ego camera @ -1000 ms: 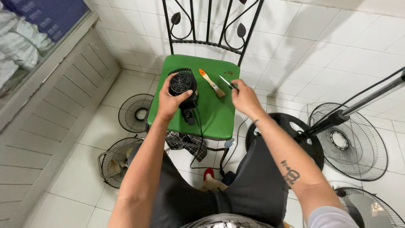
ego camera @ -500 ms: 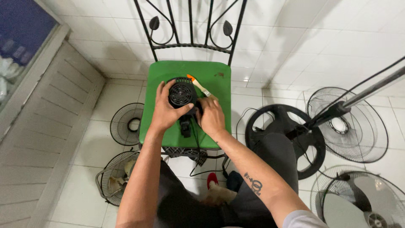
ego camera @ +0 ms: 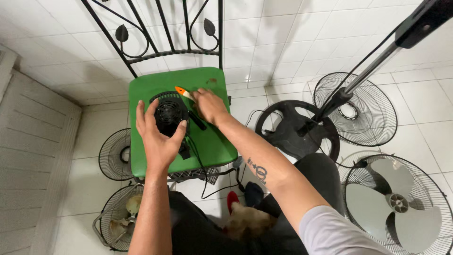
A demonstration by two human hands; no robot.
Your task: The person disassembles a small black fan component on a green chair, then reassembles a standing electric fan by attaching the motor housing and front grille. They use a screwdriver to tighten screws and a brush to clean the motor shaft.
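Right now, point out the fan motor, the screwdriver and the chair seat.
fan motor (ego camera: pixel 169 113), head view, on its vented black housing.
screwdriver (ego camera: pixel 181 91), head view, on its orange handle.
chair seat (ego camera: pixel 213 144), head view, on bare green surface.

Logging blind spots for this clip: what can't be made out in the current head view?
- Black fan motor: its near side, covered by the left hand.
- Orange-handled tool: its tip, hidden under the right hand; whether the fingers grip it is unclear.
- Fan pole: top cut off by the frame edge.
- Bladed fan: cut by the right and bottom edges.
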